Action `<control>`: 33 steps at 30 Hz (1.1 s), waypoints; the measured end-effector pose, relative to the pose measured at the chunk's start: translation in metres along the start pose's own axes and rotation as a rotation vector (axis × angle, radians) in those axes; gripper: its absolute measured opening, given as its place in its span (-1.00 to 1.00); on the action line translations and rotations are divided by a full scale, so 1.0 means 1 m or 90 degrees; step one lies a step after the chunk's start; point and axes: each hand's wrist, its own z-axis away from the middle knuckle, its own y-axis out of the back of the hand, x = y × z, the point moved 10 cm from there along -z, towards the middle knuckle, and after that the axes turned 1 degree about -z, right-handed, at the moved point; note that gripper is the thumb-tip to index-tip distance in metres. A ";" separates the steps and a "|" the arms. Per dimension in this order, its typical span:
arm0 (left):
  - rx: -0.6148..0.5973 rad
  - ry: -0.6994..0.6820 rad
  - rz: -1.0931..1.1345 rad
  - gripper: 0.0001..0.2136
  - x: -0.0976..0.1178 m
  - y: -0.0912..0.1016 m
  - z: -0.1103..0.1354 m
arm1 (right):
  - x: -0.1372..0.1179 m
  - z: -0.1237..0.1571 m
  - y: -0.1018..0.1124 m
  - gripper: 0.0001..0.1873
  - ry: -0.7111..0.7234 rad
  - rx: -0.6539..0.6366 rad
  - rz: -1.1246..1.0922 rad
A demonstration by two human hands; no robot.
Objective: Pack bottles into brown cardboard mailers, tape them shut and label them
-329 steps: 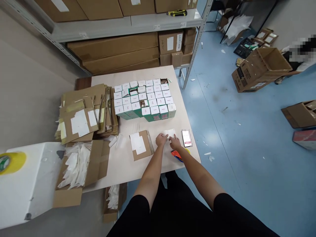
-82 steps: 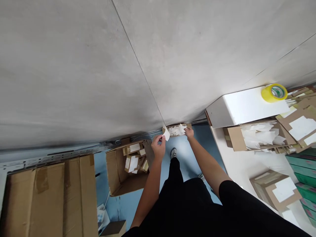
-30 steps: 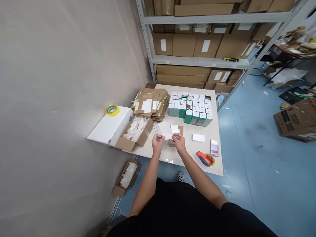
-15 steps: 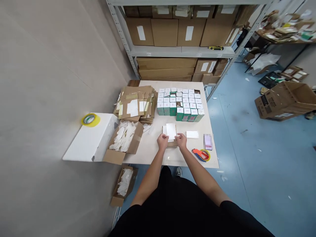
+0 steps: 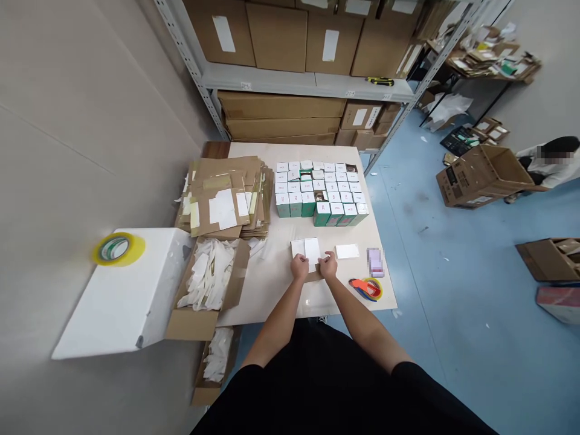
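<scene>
My left hand (image 5: 299,267) and my right hand (image 5: 328,265) pinch the two lower sides of a white paper label (image 5: 312,248). The label lies over a flat cardboard piece (image 5: 314,277), whose brown lower edge shows between my wrists. Another white surface (image 5: 297,246) shows to the label's left, partly covered by it. To the right of my right hand lies a separate stack of small white labels (image 5: 347,251). Whether the label is stuck to the cardboard is too small to tell.
Beyond my hands stand rows of white-and-green boxes (image 5: 319,187). Flattened cardboard (image 5: 222,205) is piled at left, behind a carton of white paper strips (image 5: 206,317). A tape dispenser (image 5: 366,289) and a phone (image 5: 376,262) lie at right. Another person (image 5: 550,163) is by a large carton (image 5: 483,172).
The view has shifted, so the shelf and table sit differently and another person shows at the far right. My hands stay at the label, with little visible movement.
</scene>
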 end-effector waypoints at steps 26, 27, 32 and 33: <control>-0.003 0.015 -0.060 -0.93 -0.015 -0.017 -0.016 | 0.015 -0.016 -0.013 -0.67 -0.060 -0.019 0.045; -0.003 0.020 -0.061 -0.93 -0.015 -0.017 -0.017 | 0.015 -0.016 -0.013 -0.67 -0.065 -0.021 0.049; 0.001 0.039 -0.069 -0.93 -0.016 -0.016 -0.018 | 0.016 -0.019 -0.014 -0.68 -0.078 -0.035 0.078; 0.002 0.042 -0.072 -0.93 -0.016 -0.015 -0.018 | 0.016 -0.019 -0.015 -0.69 -0.080 -0.038 0.083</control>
